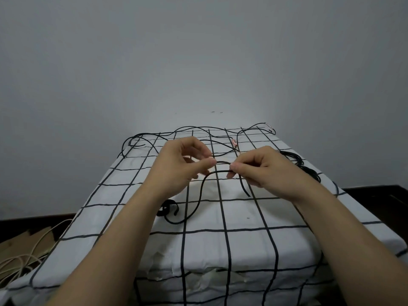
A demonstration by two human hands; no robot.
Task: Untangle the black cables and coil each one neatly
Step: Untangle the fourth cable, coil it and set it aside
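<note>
One black cable lies coiled at the far right of the bench, so I judge that one done. A thin loose cable sprawls along the far edge, uncoiled. I am working on the thicker cable at the middle. My left hand and right hand hover side by side above the bench, palms down, each with thumb and forefinger pinched on the cable, a short span between them. Its tail trails toward me.
</note>
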